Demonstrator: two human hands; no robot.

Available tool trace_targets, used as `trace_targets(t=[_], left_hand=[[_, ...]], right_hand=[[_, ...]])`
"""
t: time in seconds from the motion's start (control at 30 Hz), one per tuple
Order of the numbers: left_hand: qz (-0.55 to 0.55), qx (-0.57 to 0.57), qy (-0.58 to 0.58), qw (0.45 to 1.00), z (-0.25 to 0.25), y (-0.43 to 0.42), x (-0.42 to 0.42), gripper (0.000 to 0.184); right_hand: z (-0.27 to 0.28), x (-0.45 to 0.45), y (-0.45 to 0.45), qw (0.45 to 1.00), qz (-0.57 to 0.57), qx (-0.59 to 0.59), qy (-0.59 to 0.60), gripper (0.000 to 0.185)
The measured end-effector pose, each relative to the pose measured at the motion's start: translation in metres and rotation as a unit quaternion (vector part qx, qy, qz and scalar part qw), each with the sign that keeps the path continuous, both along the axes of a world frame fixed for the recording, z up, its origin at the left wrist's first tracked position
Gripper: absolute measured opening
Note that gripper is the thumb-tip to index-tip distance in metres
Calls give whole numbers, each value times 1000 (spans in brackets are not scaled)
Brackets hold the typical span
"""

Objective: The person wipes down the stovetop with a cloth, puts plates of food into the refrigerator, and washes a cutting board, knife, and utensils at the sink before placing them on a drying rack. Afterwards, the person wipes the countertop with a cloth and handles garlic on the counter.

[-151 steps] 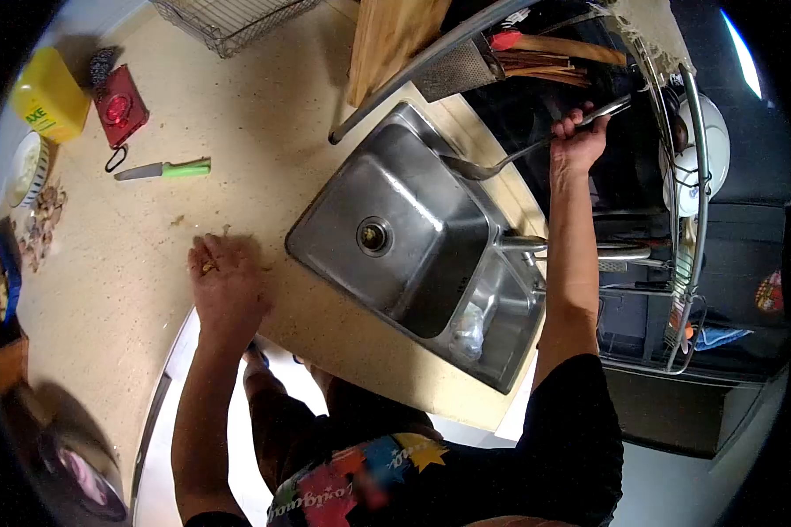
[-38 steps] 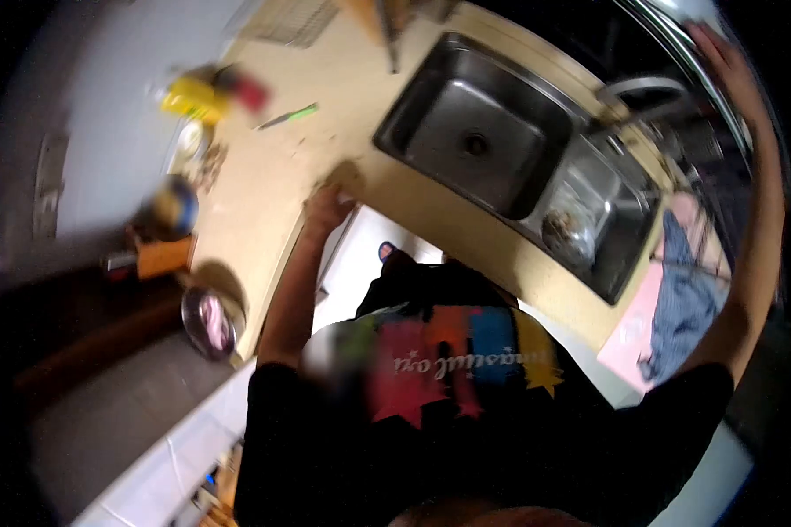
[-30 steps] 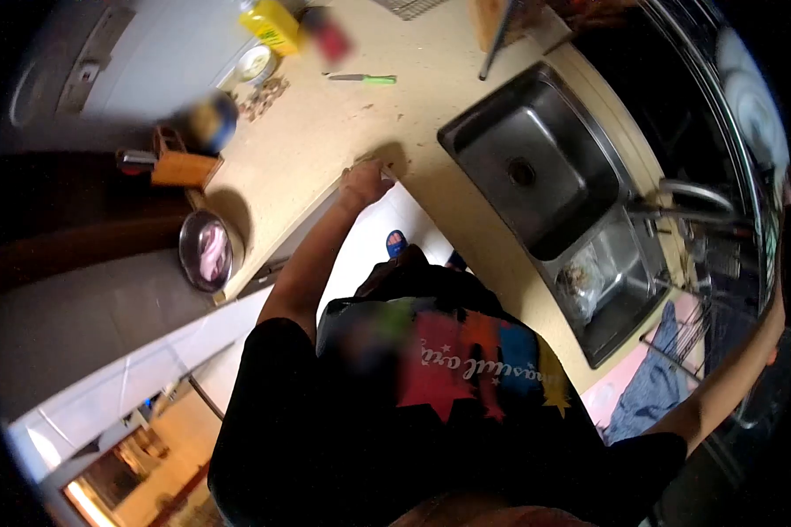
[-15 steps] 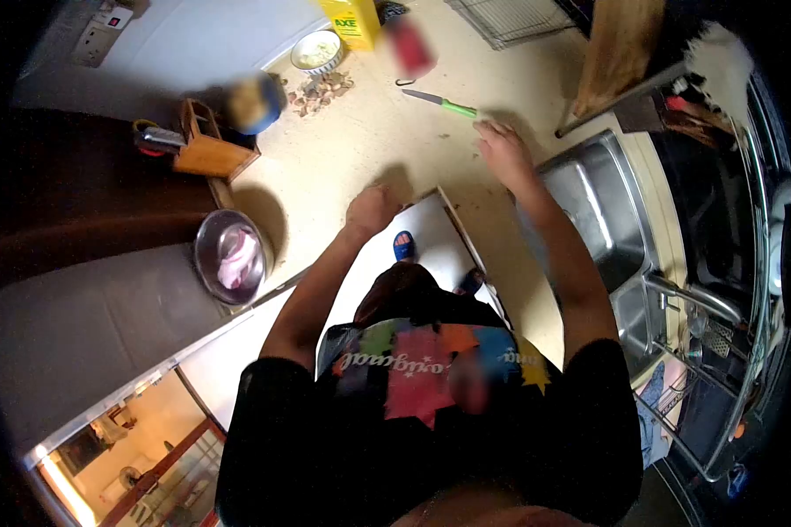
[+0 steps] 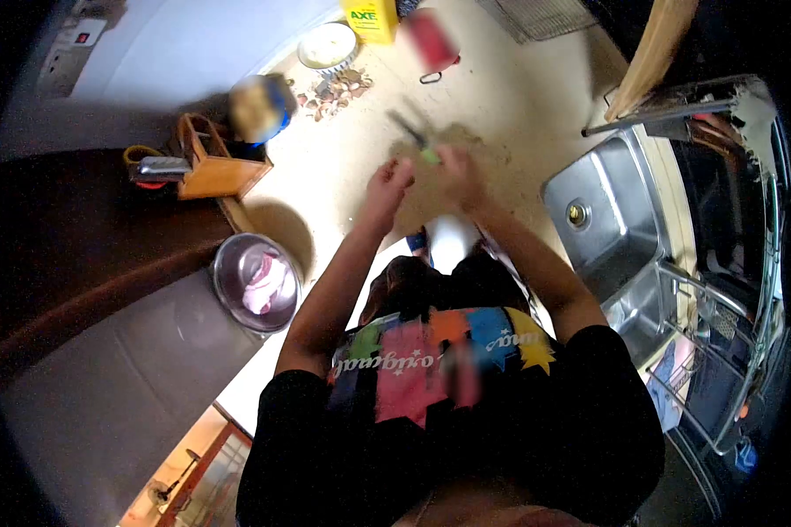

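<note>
A knife (image 5: pixel 412 133) with a green handle and a dark, blurred blade is in my right hand (image 5: pixel 459 180). The fingers close round the handle, and the blade points away to the upper left. Close beside it, my left hand (image 5: pixel 388 189) has its fingers curled together; whatever they may hold is hidden. Both hands are over the near part of the cream counter (image 5: pixel 343 158). Beyond them, pale and brown peels (image 5: pixel 336 95) lie in a loose pile by a striped bowl (image 5: pixel 328 48) with whitish pieces in it.
A metal bowl (image 5: pixel 223 294) with pinkish meat stands at left, near a wooden knife holder (image 5: pixel 224 171). A yellow AXE pack (image 5: pixel 371 22) and a blurred red item (image 5: pixel 431 42) are at the back. A steel sink (image 5: pixel 620 176) lies at right.
My right hand has taken hold of the knife and drawn it towards me, beside my left hand. The left hand has risen slightly, and the head view has shifted.
</note>
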State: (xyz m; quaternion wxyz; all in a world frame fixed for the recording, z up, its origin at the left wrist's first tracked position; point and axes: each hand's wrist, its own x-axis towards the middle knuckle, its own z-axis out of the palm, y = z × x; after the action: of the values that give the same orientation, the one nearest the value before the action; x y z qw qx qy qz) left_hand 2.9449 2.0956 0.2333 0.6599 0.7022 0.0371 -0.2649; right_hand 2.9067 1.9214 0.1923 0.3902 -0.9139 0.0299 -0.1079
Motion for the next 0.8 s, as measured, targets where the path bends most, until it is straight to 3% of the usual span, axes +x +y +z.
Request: trace_targets(t=[0.07,0.17,0.2,0.23,0.27,0.33,0.4,0.47,0.57,0.7,0.73,0.77,0.8], left_hand=[[71,-116,122,983,13,0,9,37],[180,-86,5,980,7,24,23,31],[294,-120,43,947,7,31,27,23],[296,-88,36,950,12,44,32,23],[313,-14,39,949,17,52,32,22],[291,-17,45,955,12,68,32,21],[271,5,35,962,12,69,26,21],[262,21,29,964,14,66,16,22],[246,13,39,968,7,66,10,24],[213,44,49,975,-5,70,6,25],[226,49,63,971,-10,70,7,26],[215,46,65,973,-18,74,10,26],[204,44,67,976,-23,76,12,25]], right_hand=[[31,-8,53,989,67,64,115,29],[37,-8,86,990,98,60,86,45],[21,-7,86,994,102,-10,29,51],[13,-5,82,991,103,-78,-29,58],[6,-1,69,992,101,-74,-27,58],[-1,5,26,963,87,-240,90,66],[-5,-7,-19,957,8,-285,55,66],[-10,-35,-73,953,-100,-265,110,67],[9,-84,-157,943,-250,-204,82,65],[-32,-151,-207,814,-365,-451,35,61],[-35,-152,-194,807,-374,-455,42,61],[-35,-131,-160,902,-295,-297,108,57],[-35,-108,-126,957,-205,-121,165,53]])
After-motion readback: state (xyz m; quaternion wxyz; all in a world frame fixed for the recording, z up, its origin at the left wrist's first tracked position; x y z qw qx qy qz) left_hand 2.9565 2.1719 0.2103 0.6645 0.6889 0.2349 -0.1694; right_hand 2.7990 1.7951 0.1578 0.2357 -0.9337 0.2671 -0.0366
